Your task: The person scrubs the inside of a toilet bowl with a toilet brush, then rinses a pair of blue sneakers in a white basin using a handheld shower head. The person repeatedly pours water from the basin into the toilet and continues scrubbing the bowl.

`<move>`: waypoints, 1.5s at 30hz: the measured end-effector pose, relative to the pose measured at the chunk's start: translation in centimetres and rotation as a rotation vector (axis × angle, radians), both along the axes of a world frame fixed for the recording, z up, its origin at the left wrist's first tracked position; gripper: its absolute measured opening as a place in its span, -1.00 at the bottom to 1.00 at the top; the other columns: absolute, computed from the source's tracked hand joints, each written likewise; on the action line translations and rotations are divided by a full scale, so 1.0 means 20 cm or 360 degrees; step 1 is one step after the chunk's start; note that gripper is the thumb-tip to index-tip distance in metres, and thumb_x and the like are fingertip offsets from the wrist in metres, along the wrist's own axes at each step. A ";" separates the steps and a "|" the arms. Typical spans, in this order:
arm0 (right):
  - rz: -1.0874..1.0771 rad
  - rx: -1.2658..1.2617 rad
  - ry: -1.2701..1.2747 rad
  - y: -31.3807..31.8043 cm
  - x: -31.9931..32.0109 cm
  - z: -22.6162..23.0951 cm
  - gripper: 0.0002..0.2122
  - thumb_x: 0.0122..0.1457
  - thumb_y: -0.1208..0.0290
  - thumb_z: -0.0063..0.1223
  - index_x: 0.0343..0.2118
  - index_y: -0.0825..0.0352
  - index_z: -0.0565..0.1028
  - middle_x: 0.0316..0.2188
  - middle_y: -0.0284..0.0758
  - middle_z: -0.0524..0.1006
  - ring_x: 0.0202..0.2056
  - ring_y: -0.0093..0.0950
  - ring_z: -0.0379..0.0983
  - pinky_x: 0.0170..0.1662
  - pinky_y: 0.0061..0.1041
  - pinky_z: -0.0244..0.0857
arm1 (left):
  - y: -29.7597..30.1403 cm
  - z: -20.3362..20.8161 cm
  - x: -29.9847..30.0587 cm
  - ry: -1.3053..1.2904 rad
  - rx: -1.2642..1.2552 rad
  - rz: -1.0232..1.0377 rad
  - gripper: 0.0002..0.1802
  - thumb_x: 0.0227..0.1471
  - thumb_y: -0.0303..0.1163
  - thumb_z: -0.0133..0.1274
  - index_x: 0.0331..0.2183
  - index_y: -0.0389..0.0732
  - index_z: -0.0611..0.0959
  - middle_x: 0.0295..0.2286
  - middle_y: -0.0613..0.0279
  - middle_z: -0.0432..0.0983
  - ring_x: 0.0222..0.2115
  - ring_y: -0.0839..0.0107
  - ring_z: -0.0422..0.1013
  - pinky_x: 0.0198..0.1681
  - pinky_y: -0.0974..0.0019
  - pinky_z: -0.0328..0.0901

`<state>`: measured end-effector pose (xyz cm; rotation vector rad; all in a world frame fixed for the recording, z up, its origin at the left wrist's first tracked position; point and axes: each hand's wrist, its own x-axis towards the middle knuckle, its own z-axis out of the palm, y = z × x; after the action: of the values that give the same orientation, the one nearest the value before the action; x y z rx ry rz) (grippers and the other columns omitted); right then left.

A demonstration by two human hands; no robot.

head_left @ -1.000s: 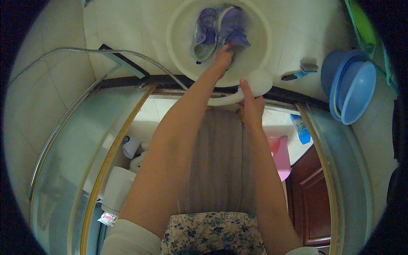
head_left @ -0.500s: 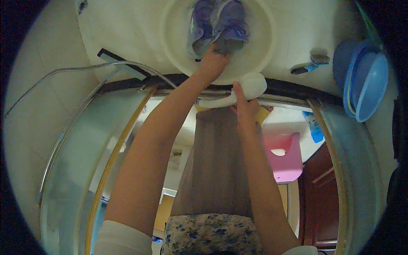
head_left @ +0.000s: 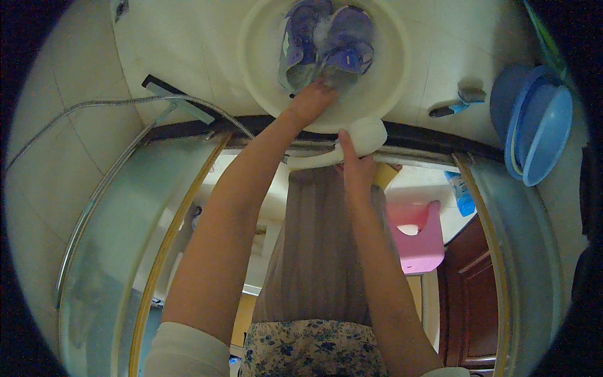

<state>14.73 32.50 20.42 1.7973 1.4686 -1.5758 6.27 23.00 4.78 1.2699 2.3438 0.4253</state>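
A pair of purple shoes stands in a pale round basin (head_left: 402,69) of water, toes pointing away from me. My left hand (head_left: 312,102) reaches over the near rim, its fingers closed at the heel of the right shoe (head_left: 347,47); the fingertips are partly hidden. Close beside it on the left is the left shoe (head_left: 302,50). Below the basin's near edge, my right hand (head_left: 359,169) grips the neck of a white shower head (head_left: 369,135), with the thumb on top. A metal hose (head_left: 151,98) leads from its handle off to the left.
A floor squeegee (head_left: 179,99) lies at left, crossed by the hose. To the right are a blue scrubbing brush (head_left: 458,105) and blue basins (head_left: 548,135). The dark door sill (head_left: 433,136) runs under my hands; behind it are a pink stool (head_left: 422,248) and a blue bottle (head_left: 462,193).
The shower head and my right hand have moved slightly left and nearer to me. My left hand stays at the shoe's heel. The whole view has shifted a little.
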 end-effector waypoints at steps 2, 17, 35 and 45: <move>-0.0104 -0.0021 0.0045 0.00 -0.01 -0.03 -0.50 -0.15 0.11 0.19 -0.26 0.46 0.42 -0.34 -0.21 0.46 -0.39 -0.49 0.39 -0.35 -0.54 0.27 | 0.00 -0.02 -0.01 0.0051 0.0157 0.0076 -0.77 -0.26 -0.47 -0.08 -0.39 -0.17 0.50 -0.34 0.03 0.42 -0.18 0.18 0.30 -0.14 0.21 0.24; -0.0158 0.0075 0.0026 0.02 -0.06 -0.01 -0.61 -0.07 0.25 0.16 -0.30 0.50 0.43 -0.31 -0.18 0.47 -0.26 -0.42 0.39 -0.15 -0.49 0.22 | 0.12 0.07 -0.26 -0.0324 -0.0579 -0.0215 -0.55 -0.37 -0.37 0.05 -0.26 -0.18 0.50 -0.15 0.09 0.33 -0.11 0.23 0.25 -0.04 0.25 0.13; 0.0238 0.0149 0.0269 -0.11 -0.09 -0.01 -0.49 -0.11 0.22 0.18 -0.19 0.50 0.32 -0.30 -0.15 0.45 -0.28 -0.34 0.37 -0.16 -0.45 0.20 | -0.04 0.09 -0.49 0.0769 -0.0405 0.0119 -0.40 -0.16 -0.41 -0.07 -0.01 -0.25 0.21 -0.02 -0.02 0.12 -0.03 0.03 0.15 -0.16 0.11 0.27; 0.0168 0.0370 0.0242 0.03 0.01 0.05 -0.50 -0.10 0.18 0.16 -0.19 0.49 0.34 -0.23 -0.13 0.42 -0.20 -0.32 0.35 -0.12 -0.43 0.18 | -0.17 0.22 -0.52 -0.0727 0.0220 0.0770 -0.52 -0.09 -0.55 -0.16 -0.05 -0.27 0.19 -0.08 0.01 0.22 -0.06 0.13 0.20 -0.03 0.25 0.15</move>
<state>15.02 33.00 21.51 1.7170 1.8531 -1.5736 -4.16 19.54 9.19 0.5552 2.2192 0.9349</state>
